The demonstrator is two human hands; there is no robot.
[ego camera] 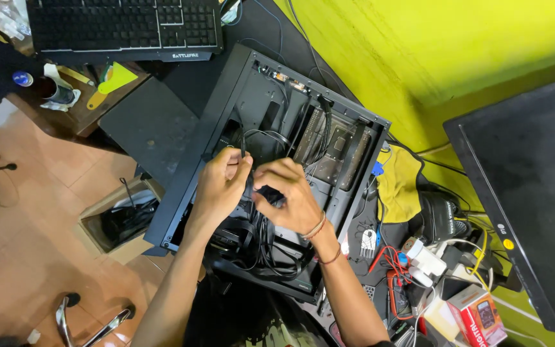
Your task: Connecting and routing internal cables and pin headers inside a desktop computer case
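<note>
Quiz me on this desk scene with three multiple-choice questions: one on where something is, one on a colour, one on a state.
1. Where is the keyboard?
A. above the computer case
B. inside the case
C. on the floor

2. What colour is the cloth right of the computer case?
A. red
B. yellow
C. white

3. How is the case?
A. open, side panel off
B. closed
C. wrapped

Answers:
1 A, it lies at the picture's top, beyond the case.
2 B, it is plainly yellow.
3 A, both the left hand and right hand hold black cables over its exposed inside.
</note>
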